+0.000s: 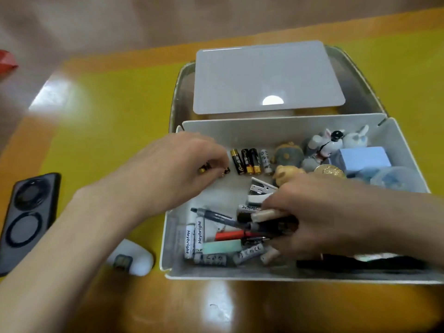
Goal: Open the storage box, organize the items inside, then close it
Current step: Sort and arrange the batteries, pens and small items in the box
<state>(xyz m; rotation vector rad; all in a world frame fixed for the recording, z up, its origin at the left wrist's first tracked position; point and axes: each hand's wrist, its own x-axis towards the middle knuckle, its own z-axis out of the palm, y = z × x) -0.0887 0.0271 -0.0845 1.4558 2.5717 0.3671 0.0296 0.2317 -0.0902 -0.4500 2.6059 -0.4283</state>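
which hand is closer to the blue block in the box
Right. The right hand lies just below and left of the blue block, gripping pens. The left hand is far across the storage box, holding batteries.

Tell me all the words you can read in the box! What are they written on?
"Heybright": on a white battery standing on end near the storage box's left wall.
"Heybright": on the white battery right beside it.
"...bright": on a white battery by the right hand; its start is hidden.
Black-and-gold batteries and the other white batteries: print too blurred to read.
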